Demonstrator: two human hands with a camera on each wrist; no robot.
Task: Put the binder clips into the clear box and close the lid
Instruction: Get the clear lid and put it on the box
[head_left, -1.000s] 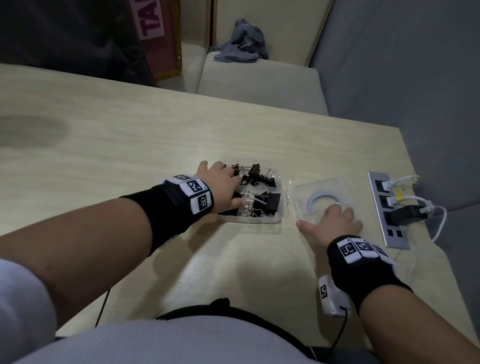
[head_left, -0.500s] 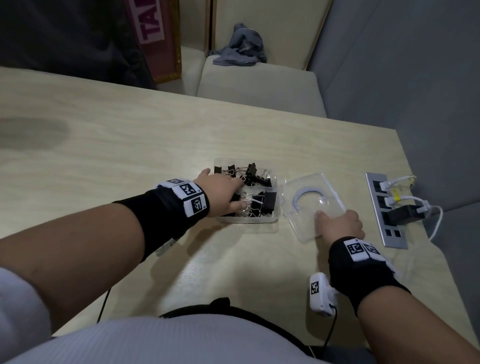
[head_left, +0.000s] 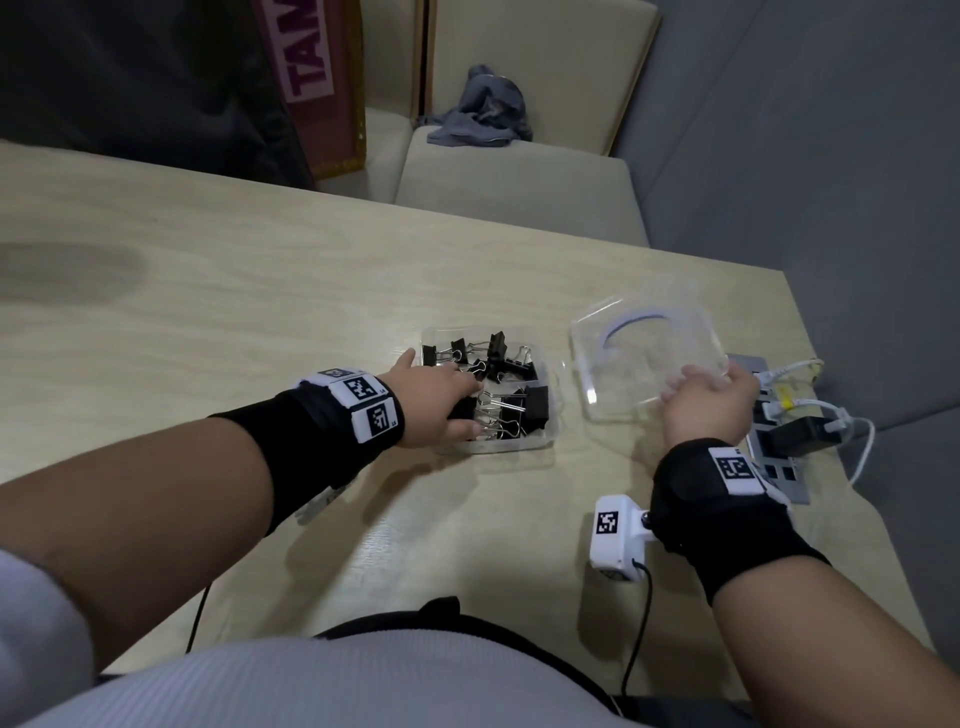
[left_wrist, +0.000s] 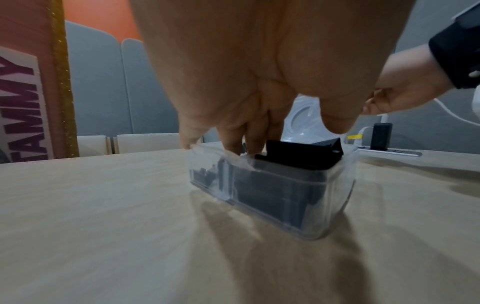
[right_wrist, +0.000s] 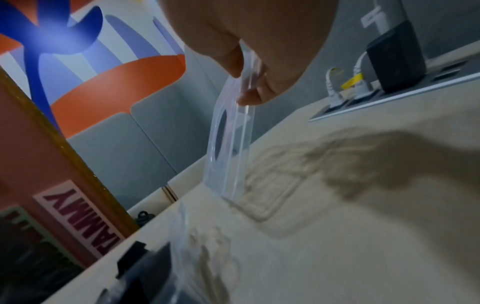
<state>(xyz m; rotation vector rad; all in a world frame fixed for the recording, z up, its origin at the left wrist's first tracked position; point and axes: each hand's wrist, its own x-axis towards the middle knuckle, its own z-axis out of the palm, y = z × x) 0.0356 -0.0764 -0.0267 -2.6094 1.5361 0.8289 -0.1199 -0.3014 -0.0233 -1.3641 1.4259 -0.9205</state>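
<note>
The clear box (head_left: 548, 415) sits mid-table with several black binder clips (head_left: 511, 387) inside it. My left hand (head_left: 467, 405) holds the box at its near-left side, fingers curled over the rim among the clips and thumb along the near wall. In the left wrist view the fingers (left_wrist: 246, 142) dip into the box (left_wrist: 272, 197) behind a black clip (left_wrist: 303, 153). My right hand (head_left: 696, 387) pinches the near edge of the clear lid (head_left: 644, 358), which is lifted off the table and tilted, right of the box. The right wrist view shows the lid (right_wrist: 230, 148) hanging from thumb and fingers.
A metal power strip (head_left: 779, 467) with a black charger (head_left: 800, 434) and white cables lies close behind my right hand at the table's right edge. Beige seats with a grey cloth (head_left: 480, 111) stand beyond the far edge. A pink sign (head_left: 311, 67) leans at the back.
My right hand, first flat on the lid on the table, has taken hold of it, raised it and tilted it. The left hand has stayed at the box.
</note>
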